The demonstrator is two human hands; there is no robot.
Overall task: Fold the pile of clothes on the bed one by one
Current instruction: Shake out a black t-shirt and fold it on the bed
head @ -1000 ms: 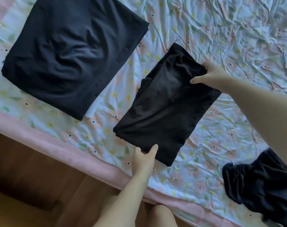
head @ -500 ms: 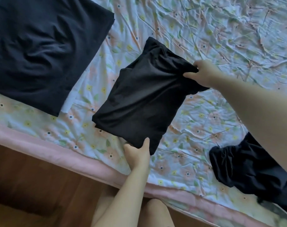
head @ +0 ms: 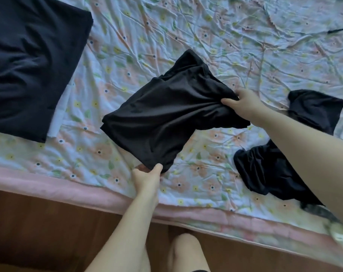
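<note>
From the head view, the only 1 you have, you hold the folded black garment (head: 166, 118) between both hands, partly raised off the floral bedsheet (head: 215, 42) in the middle of the bed. Your left hand (head: 147, 178) pinches its near corner close to the pink bed edge (head: 49, 185), thumb on top and fingers tucked underneath, so that grip is closed on cloth. Your right hand (head: 243, 104) bunches the far right edge, fingers curled round a gathered fold, so this grip is closed on the garment too. Holding 2 opposite ends like this seems meant to keep the layers stacked while the bundle is carried; the sag and creasing between your hands suggest the fold is loosening, so keep it taut. To the far left lies the large folded dark garment (head: 29, 61), flat on the sheet with a strip of white cloth (head: 59, 114) peeking out along its right side; it looks like the finished stack, and the piece you hold probably belongs on or beside it. To the right, partly behind your right forearm, the crumpled black clothes (head: 268, 173) lie unfolded and well apart from the folded piece, likely what remains of the pile. A thin dark cord (head: 339, 29) lies at the far upper right.
</note>
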